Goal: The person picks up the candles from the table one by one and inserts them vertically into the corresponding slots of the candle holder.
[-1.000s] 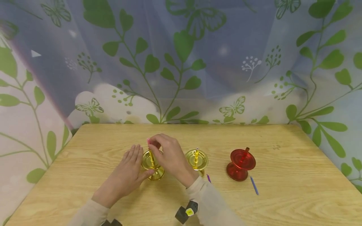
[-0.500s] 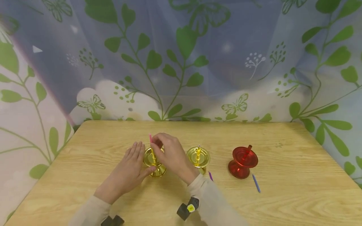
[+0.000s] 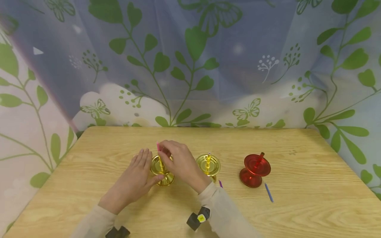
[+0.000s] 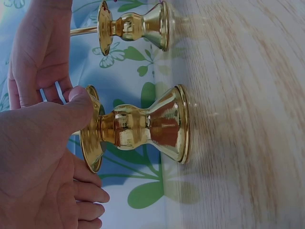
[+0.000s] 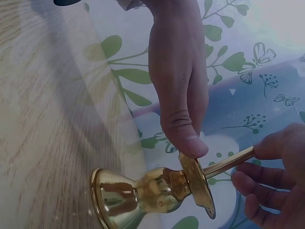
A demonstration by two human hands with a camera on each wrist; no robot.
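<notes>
Three holders: two gold candle holders and a red holder point(image 3: 254, 170) stand in a row on the wooden table point(image 3: 297, 211).
Left hand: the left hand point(image 3: 135, 180) lies with straight fingers beside the gold holder point(image 3: 160, 170), its thumb pressed on the dish rim, which looks meant to keep the holder steady.
Right hand: the right hand point(image 3: 181, 163) pinches a pink candle point(image 3: 158, 147) at the top of the gold stem, fingers curled round it, likely seating it there.
Second gold holder: the second gold holder point(image 3: 208, 165) stands just right of that wrist, apart from it.
Loose candles: a purple candle point(image 3: 220, 183) and a blue candle point(image 3: 269, 192) lie flat on the table by their holders.
Change: half a second ago the pink candle stood slightly higher above the fingers; the left hand has stayed put.
</notes>
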